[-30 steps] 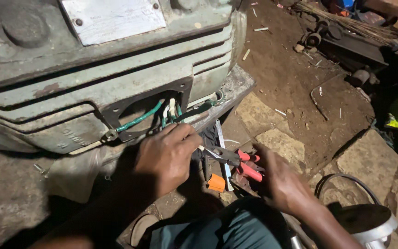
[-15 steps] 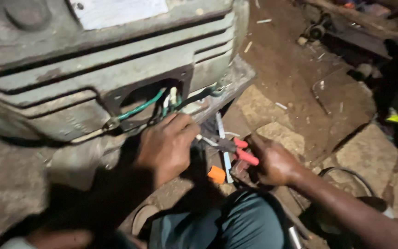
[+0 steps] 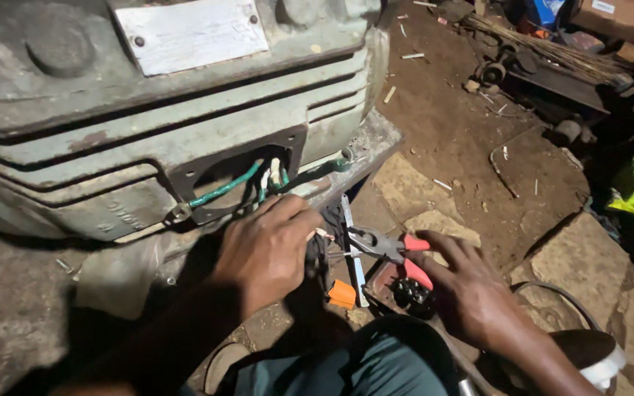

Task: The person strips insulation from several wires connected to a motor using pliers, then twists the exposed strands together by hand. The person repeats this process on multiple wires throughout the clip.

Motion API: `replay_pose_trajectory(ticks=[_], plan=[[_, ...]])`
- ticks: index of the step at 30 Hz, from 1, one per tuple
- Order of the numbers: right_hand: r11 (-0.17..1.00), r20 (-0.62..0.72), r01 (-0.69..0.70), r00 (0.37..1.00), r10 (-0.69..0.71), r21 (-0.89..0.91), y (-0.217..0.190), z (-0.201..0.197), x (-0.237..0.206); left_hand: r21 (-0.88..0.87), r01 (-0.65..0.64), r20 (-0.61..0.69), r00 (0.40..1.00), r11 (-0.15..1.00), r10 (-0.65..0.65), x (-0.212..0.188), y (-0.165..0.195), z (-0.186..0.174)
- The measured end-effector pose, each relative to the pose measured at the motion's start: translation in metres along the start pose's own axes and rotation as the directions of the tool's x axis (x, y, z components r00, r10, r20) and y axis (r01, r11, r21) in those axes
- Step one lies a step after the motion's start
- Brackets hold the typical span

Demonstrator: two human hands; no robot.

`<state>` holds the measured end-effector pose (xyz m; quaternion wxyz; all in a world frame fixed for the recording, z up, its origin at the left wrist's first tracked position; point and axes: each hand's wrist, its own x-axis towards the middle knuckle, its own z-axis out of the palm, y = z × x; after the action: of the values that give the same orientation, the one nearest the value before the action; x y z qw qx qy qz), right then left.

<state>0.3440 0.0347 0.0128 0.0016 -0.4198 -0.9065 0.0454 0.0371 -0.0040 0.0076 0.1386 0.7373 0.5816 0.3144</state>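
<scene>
A pair of pliers with red handles point(image 3: 394, 253) sits low in the view, just beside the foot of a large grey-green electric motor point(image 3: 148, 147), its steel nose aimed left at a cluster of wires. The right hand point(image 3: 471, 293) closes around the red handles, fingers wrapped over them. The left hand point(image 3: 269, 246) pinches thin wire ends near the plier nose, its fingertips pressed together on them, directly below a dark rectangular opening point(image 3: 232, 180) in the motor housing.

Compared with half a second ago, the plier handles have slid a little further into the right palm and the nose has crept closer to the left fingers; a second ago the two hands sat slightly further apart. The work on the wire ends looks to be at the point of tool meeting wire.

Green leads point(image 3: 225, 189) and a pale one run out of the opening; where they join inside is in shadow. The left hand covers the wire ends, so how many it holds cannot be told. A small orange object point(image 3: 343, 295) and a dark round part point(image 3: 412, 293) lie on the ground between the hands, hard to identify. A blank metal plate point(image 3: 192, 33) is riveted above. Dirt floor point(image 3: 464, 110) with scattered scraps stretches right; both forearms are cut off at the frame edge.
</scene>
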Motion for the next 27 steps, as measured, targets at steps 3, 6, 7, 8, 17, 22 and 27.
replay_pose_trajectory(ticks=[3, 6, 7, 8, 17, 22, 27], plan=[[0.981, 0.012, -0.054, 0.998, 0.057, -0.187, -0.001, -0.003, -0.007, 0.013, 0.000, -0.009, 1.000, 1.000, 0.000, 0.001, 0.002, -0.001], [0.968, -0.082, -0.041, 0.996, 0.021, -0.247, -0.004, -0.001, -0.008, 0.019, 0.002, 0.010, 1.000, 1.000, -0.002, 0.003, 0.003, 0.000], [0.965, -0.114, -0.032, 0.993, 0.003, -0.260, -0.005, 0.000, -0.008, 0.013, 0.005, 0.018, 1.000, 1.000, -0.006, 0.003, 0.003, 0.001], [0.962, -0.147, -0.023, 0.989, -0.018, -0.273, -0.005, 0.000, -0.008, 0.008, 0.009, 0.024, 1.000, 1.000, -0.009, 0.003, 0.003, 0.001], [0.923, -0.386, -0.004, 0.909, -0.157, -0.384, -0.001, 0.010, -0.012, 0.001, 0.055, 0.096, 0.994, 0.999, -0.054, 0.006, 0.002, 0.003], [0.940, -0.398, -0.039, 0.911, -0.106, -0.339, 0.007, 0.015, -0.010, -0.002, -0.009, 0.004, 1.000, 1.000, 0.009, 0.005, 0.003, 0.004], [0.964, -0.364, -0.129, 0.931, 0.036, -0.234, 0.012, 0.013, 0.006, 0.000, 0.047, 0.007, 0.999, 0.999, -0.047, 0.005, 0.006, 0.003]])
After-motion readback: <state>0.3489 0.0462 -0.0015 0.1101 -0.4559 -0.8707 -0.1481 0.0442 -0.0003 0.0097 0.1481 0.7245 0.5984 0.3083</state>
